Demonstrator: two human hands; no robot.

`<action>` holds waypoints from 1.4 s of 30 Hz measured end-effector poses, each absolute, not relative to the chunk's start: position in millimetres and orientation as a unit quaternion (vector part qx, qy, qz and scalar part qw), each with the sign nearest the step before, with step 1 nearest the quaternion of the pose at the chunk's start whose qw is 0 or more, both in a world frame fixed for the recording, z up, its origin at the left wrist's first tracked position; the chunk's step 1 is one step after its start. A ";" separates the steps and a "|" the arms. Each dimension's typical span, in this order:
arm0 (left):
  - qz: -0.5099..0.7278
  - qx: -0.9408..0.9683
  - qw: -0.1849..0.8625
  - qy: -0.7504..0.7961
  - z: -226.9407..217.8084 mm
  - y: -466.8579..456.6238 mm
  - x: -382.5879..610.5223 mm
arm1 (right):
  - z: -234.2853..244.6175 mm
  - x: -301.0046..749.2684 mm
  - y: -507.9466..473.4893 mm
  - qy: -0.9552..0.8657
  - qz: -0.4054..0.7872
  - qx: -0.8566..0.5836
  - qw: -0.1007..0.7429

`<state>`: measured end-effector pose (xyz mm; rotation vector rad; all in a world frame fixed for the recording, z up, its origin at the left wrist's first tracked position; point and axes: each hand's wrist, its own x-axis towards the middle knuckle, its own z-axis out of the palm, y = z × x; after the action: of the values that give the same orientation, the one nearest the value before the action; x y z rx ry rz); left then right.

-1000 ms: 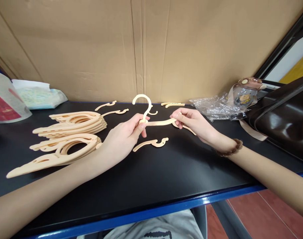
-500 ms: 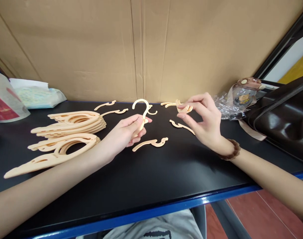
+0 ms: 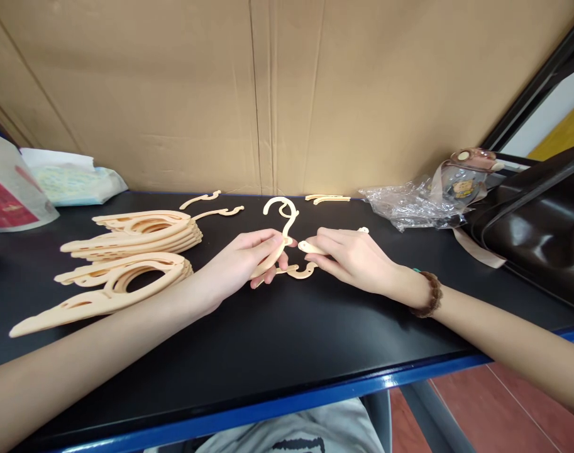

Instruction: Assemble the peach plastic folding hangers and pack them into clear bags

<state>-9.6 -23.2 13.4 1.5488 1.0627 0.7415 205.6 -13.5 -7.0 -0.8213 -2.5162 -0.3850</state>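
Left hand has a grip on the hook near its base, right hand pinches a strip just beside it, over the tabletop. I'd line the ends up gently.

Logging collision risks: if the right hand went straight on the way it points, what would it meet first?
Led by the hanger piece it holds, the right hand would likely meet the hanger hook in the left hand first, though depth is unclear.
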 end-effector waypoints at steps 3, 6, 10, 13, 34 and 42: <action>0.304 0.650 0.531 0.451 14.3 -24.1 -9.0 | -9.0 208.1 -9.7 -0.917 -0.115 -0.312 0.219; 0.288 0.656 0.531 0.453 13.4 -23.0 -9.2 | -10.2 208.4 -8.8 -0.925 -0.104 -0.300 0.208; 0.272 0.647 0.547 0.456 10.8 -21.0 -9.5 | -10.2 207.4 -9.9 -0.932 -0.117 -0.278 0.199; 0.265 0.632 0.550 0.477 10.6 -21.6 -9.0 | -9.3 208.1 -9.8 -0.932 -0.113 -0.273 0.210; 0.153 0.684 0.574 0.423 19.0 -17.2 -16.9 | -7.2 207.7 -11.6 -0.906 -0.249 -0.227 0.256; 0.144 0.697 0.559 0.425 16.3 -16.0 -18.6 | -4.8 208.4 -12.0 -0.906 -0.252 -0.220 0.259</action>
<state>-18.6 -16.0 16.3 1.6442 1.0022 0.3406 208.4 -12.0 -4.8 -0.5963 -2.4564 -0.6838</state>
